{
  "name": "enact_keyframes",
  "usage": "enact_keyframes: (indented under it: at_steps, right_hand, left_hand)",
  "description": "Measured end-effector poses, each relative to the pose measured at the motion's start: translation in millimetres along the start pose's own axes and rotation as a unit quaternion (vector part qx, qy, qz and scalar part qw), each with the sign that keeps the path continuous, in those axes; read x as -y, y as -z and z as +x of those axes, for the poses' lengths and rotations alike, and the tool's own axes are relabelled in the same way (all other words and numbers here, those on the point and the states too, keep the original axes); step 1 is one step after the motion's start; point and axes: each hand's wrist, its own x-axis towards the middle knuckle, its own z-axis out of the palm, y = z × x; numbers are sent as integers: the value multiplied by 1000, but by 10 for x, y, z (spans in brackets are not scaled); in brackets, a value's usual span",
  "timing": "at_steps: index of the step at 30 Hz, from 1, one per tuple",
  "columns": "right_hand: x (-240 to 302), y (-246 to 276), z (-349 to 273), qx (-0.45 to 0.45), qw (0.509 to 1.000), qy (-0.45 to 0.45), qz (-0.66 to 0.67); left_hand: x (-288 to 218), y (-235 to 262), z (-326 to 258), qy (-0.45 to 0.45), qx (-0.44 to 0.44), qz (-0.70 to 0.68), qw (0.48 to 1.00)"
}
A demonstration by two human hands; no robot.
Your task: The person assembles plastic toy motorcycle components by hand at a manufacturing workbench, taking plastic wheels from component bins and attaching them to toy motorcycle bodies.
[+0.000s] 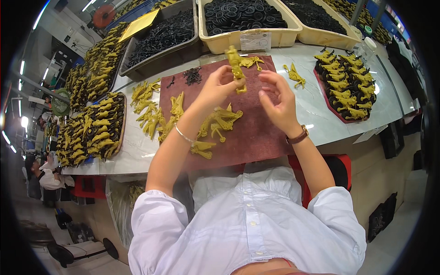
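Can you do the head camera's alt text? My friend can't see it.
A person's left hand holds up a yellow part above a red mat, with the right hand beside it. More yellow parts lie on the mat, and bins of black pieces stand behind.

The pale table (300, 103) bears a maroon mat (256, 133), yellow pieces (295, 75), trays (336, 114) and, apparently, bins (223, 42).

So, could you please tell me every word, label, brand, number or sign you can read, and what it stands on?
No text is readable.
White label on the front of the cream bin: print too small and blurred.
Wristwatch near the right hand: markings too small.
Yellow piece in the left hand's fingers: no lettering discernible.
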Motion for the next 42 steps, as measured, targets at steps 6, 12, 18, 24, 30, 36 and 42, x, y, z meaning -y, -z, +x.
enact_keyframes:
  at_steps: [6,12,18,24,30,36,42]
  right_hand:
    - [94,-18,-150,51,985,96,-132]
    - [23,-11,-248,62,977,127,-159]
    - [8,-8,-305,72,949,205,-227]
    - [-25,-73,-283,-5,974,82,-210]
    - [-144,134,-161,37,983,-63,-169]
    - [-337,290,-17,-70,969,-225,70]
    - [-885,866,331,-33,926,-10,-375]
  left_hand:
    - [16,-211,-203,28,40,-71,996]
    - [-25,-158,-239,84,37,-277,956]
    - [-26,-253,-213,70,-11,-53,996]
    - [390,-383,27,-47,-65,66,995]
    - [637,-500,300,83,-53,-18,995]
    - [844,-503,530,91,-62,-62,992]
    - [338,-440,522,122,-122,-51,984]
